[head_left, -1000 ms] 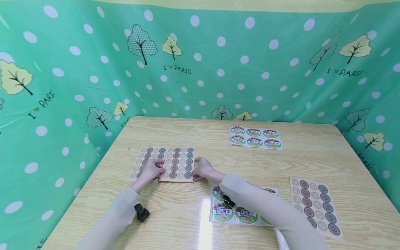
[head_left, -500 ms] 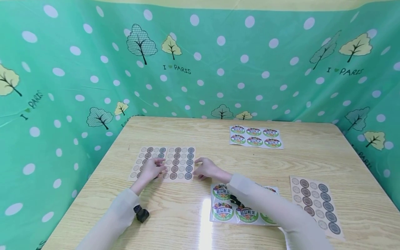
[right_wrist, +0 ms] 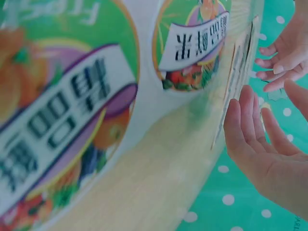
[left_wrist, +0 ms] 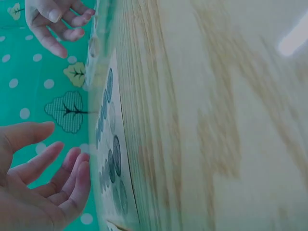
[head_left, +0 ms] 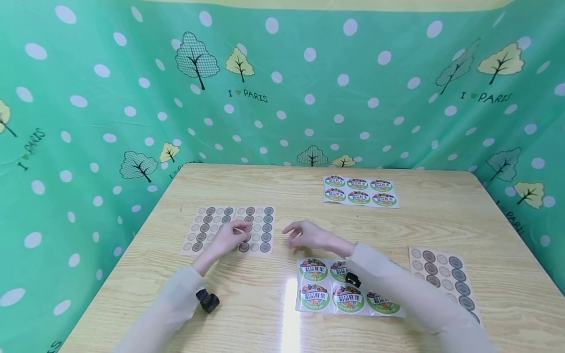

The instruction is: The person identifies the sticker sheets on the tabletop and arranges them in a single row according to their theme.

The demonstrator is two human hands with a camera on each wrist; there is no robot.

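Observation:
Two tan sheets of round brown and grey stickers lie side by side on the left of the table, the left sheet (head_left: 206, 220) and the right sheet (head_left: 265, 226). Above their inner part hovers my left hand (head_left: 229, 236), fingers loosely bent and nothing in them. My right hand (head_left: 310, 234) is raised just right of the sheets, also holding nothing. In the left wrist view the left hand (left_wrist: 43, 178) has relaxed, spread fingers above the right sheet (left_wrist: 113, 159). The right wrist view shows relaxed fingers on the right hand (right_wrist: 264, 149) too.
A sheet of fruit-label stickers (head_left: 331, 282) lies under the right forearm. Another fruit-label sheet (head_left: 359, 191) is at the back. A third tan sticker sheet (head_left: 441, 274) lies at right, partly behind the sleeve. Green polka-dot cloth (head_left: 282, 88) hangs around the wooden table (head_left: 247, 304).
Both hands have come away from the right tan sheet's edges. The left hand has moved right, over that sheet; the right hand has drawn back to the right. The sheets have stayed put.

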